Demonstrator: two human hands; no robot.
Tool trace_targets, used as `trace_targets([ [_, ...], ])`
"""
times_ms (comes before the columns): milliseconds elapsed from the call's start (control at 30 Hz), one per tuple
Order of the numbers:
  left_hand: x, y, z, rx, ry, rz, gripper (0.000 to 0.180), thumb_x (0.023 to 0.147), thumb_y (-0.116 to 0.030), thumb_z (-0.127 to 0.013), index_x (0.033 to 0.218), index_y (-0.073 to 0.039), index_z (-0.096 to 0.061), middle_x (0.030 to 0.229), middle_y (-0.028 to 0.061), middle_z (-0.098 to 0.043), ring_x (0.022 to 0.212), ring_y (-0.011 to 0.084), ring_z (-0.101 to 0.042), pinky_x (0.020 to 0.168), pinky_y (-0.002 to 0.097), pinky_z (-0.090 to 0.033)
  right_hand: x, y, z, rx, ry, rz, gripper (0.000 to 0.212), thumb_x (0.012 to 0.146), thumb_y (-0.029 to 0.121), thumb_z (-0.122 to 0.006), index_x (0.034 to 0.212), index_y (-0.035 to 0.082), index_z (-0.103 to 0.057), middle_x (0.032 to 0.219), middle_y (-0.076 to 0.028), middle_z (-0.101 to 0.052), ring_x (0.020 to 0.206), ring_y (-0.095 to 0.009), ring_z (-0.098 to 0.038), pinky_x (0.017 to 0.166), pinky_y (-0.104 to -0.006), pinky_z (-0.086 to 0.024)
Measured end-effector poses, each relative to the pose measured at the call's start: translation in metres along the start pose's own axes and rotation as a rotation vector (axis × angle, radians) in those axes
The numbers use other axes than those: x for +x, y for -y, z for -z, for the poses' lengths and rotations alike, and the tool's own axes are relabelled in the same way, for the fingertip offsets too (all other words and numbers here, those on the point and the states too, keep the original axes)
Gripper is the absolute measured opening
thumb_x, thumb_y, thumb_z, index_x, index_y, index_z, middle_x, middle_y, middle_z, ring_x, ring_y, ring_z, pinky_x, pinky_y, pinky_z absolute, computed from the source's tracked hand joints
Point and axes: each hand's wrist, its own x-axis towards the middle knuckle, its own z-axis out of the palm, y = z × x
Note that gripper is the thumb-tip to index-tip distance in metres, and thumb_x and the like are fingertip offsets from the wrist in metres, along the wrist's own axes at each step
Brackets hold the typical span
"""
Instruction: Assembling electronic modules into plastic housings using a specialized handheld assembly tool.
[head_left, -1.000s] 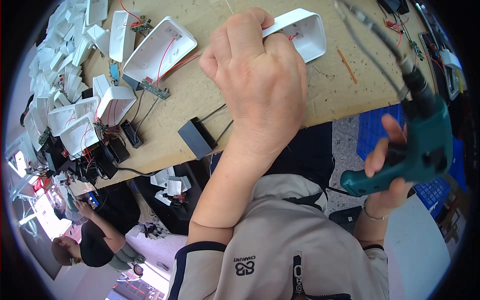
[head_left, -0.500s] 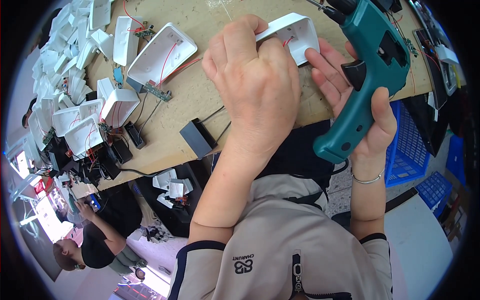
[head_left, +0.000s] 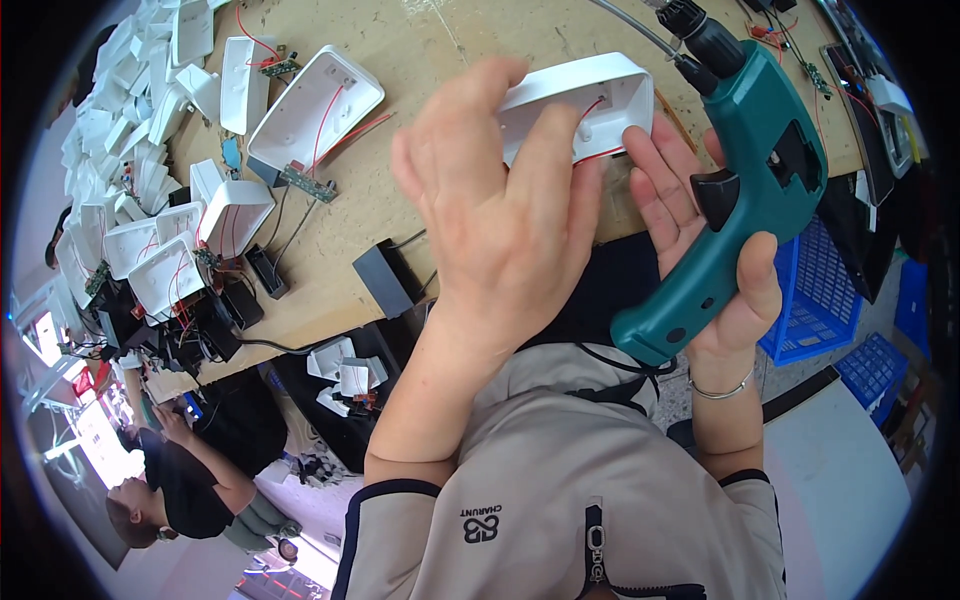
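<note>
A white plastic housing [head_left: 620, 92] is tilted with its hollow side toward me, and thin red wires show inside. My left hand [head_left: 500, 225], slightly blurred, is at the housing's left end, with finger and thumb around its edge; some fingertips are hidden. Across my right palm lies a teal soldering gun [head_left: 680, 290] with a black trigger and a thin metal tube at its front. My right hand [head_left: 725, 285] holds it by the handle, and its outstretched fingertips touch the housing's right end.
Left on the wooden table [head_left: 420, 45] lie an open white housing [head_left: 318, 105], a wired circuit board [head_left: 308, 184], a black box [head_left: 388, 278] and a heap of white housings [head_left: 125, 120]. Blue crates [head_left: 815, 290] stand at right. A co-worker [head_left: 185, 480] is at lower left.
My left fingers have spread apart somewhat. The housing has shifted down and right, showing more of its inside. The soldering gun has moved slightly lower.
</note>
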Motion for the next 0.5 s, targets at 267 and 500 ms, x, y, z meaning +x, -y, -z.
trace_targets([
  [267,-0.016,0.006,-0.002,0.169,-0.138,-0.146,0.027,0.059,-0.01,-0.07,0.084,-0.007,-0.062,0.113,0.0109,-0.049,0.097,0.0277,-0.049,0.08,0.0369,-0.03,-0.002,-0.002,-0.004,0.022,0.009,0.018,0.083,0.086,0.037,-0.06,0.141,-0.002,-0.011,0.143,-0.029,-0.019,0.133,-0.04,-0.022,0.111,-0.0452,-0.021],
  [500,-0.026,0.001,0.005,0.231,-0.113,-0.071,0.031,0.057,-0.013,-0.069,0.087,-0.008,-0.064,0.108,0.0064,-0.051,0.094,0.0248,-0.048,0.081,0.036,-0.028,-0.003,-0.004,-0.009,0.04,-0.054,0.002,0.081,0.086,0.036,-0.059,0.14,-0.003,-0.012,0.143,-0.027,-0.021,0.134,-0.038,-0.022,0.111,-0.0441,-0.022],
])
